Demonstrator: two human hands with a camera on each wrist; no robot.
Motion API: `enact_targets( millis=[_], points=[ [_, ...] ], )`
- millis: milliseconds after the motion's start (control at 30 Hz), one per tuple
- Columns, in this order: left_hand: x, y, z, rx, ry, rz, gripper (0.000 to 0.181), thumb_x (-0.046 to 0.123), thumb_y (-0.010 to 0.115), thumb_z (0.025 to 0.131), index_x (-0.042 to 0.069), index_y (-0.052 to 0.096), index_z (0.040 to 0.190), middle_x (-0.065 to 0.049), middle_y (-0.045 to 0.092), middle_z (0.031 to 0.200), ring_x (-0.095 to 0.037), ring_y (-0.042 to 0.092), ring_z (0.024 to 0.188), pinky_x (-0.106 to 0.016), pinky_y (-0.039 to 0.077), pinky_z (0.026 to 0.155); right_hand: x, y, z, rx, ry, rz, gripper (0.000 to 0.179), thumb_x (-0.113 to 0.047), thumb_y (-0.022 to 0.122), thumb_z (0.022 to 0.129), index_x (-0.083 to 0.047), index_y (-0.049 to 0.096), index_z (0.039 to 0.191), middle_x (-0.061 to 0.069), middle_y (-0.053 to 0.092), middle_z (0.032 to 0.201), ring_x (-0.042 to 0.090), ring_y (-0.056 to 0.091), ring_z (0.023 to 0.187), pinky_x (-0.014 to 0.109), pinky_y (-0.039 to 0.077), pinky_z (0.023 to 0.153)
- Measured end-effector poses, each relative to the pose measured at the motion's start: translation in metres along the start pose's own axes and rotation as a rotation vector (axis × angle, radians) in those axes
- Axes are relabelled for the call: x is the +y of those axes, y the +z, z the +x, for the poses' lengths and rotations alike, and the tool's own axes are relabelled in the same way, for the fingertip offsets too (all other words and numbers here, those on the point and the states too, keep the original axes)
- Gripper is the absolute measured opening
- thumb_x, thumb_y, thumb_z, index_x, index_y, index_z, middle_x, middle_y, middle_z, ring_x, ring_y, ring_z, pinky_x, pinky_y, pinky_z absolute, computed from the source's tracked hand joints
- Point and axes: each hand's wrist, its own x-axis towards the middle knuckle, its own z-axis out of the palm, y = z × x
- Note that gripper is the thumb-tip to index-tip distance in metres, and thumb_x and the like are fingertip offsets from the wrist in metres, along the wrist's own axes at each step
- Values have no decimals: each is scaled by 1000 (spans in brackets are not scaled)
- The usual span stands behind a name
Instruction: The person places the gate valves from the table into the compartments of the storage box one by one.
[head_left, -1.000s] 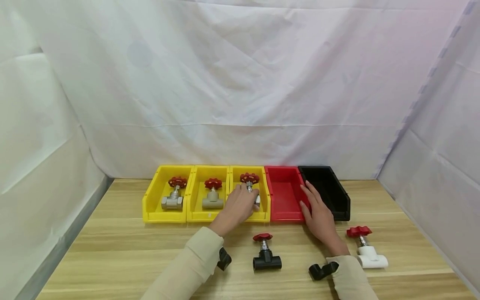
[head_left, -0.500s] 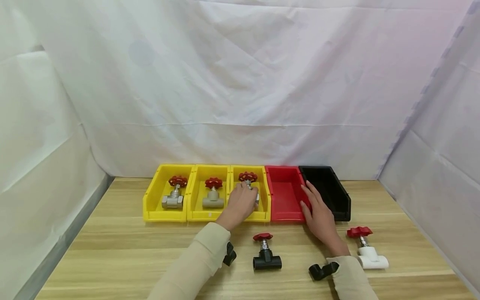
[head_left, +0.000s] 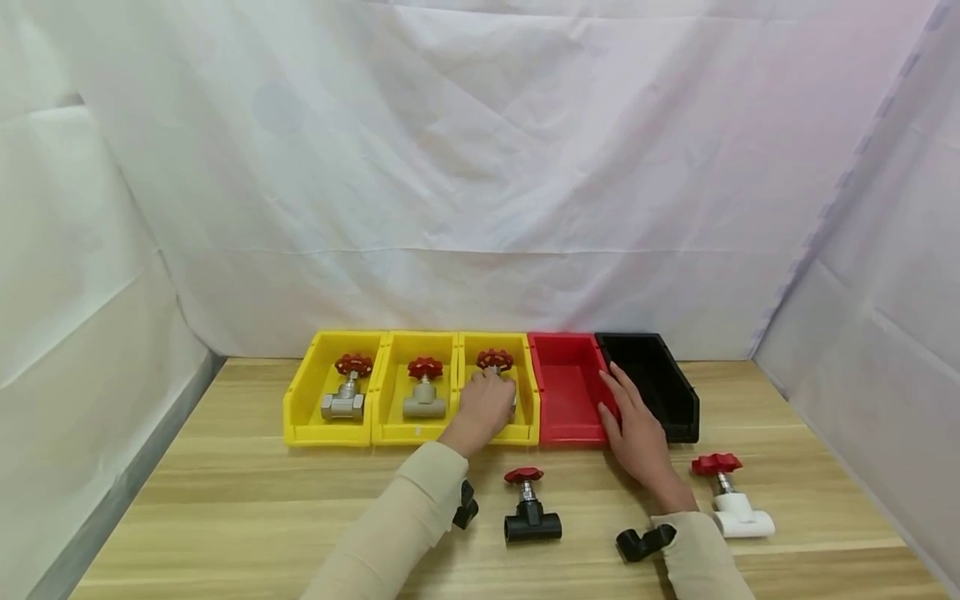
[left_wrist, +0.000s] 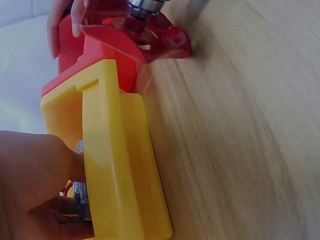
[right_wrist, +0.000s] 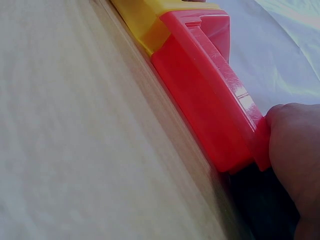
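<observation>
In the third yellow bin (head_left: 521, 434) from the left: a silver valve (head_left: 494, 360) with a red handwheel, the handwheel toward the back, the body largely covered by the left hand; whether it rests on the bin floor is hidden.
Left hand (head_left: 483, 408): fingers curled round the body of the silver valve, gripping it; in the left wrist view, grey metal shows among the fingers just behind the bin's front wall.
Right hand (head_left: 636, 429): fingers extended and spread apart, resting at the side wall of the red bin (head_left: 572, 379), where it adjoins the black bin (head_left: 686, 429).
Leftmost yellow bin (head_left: 330, 434): a steel valve (head_left: 343, 406) with hexagonal ends and a red handwheel.
Middle yellow bin (head_left: 397, 432): a beige plastic valve (head_left: 424, 405), also red-wheeled.
Writing: a small pale mark (head_left: 417, 431) on the middle yellow bin's front lip, too small to read.
On the wood-grain desk (head_left: 225, 500): a black plastic valve (head_left: 531, 523) between the forearms, and a white plastic valve (head_left: 738, 517) just beyond the right forearm, both with red handwheels.
Behind the bins: a creased white curtain (head_left: 450, 167).
</observation>
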Motion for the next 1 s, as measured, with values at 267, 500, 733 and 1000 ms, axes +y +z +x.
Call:
enact_targets(
  millis=[267, 500, 733, 1000],
  points=[
    [1, 3, 0, 4, 6, -19, 14, 22, 67, 90, 9, 67, 83, -19, 63, 93, -33, 58, 83, -37, 54, 64, 2, 4, -3, -4, 7, -4, 62, -11, 66, 91, -13, 39, 146, 4, 28, 154, 32, 51, 118, 50, 54, 76],
    [2, 7, 2, 15, 1, -69, 20, 29, 73, 86, 10, 70, 89, -19, 63, 94, -32, 58, 85, -38, 55, 64, 3, 2, -1, -13, 10, -12, 63, -11, 65, 91, -15, 38, 147, 3, 26, 155, 32, 50, 120, 51, 53, 79],
    [1, 6, -2, 11, 24, -87, 12, 23, 69, 90, 11, 69, 91, -19, 60, 98, -32, 57, 88, -37, 55, 62, 2, 2, -1, -3, 7, -7, 61, -12, 65, 91, -16, 38, 147, 2, 27, 155, 31, 53, 115, 50, 54, 74],
    [1, 4, -6, 66, 52, 11, 7, 18, 64, 93, 13, 68, 96, -15, 60, 92, -28, 57, 83, -35, 53, 65, 3, 1, 0, -9, 15, -10, 63, -11, 65, 91, -15, 38, 147, 3, 27, 155, 33, 51, 117, 51, 54, 76]
  ],
)
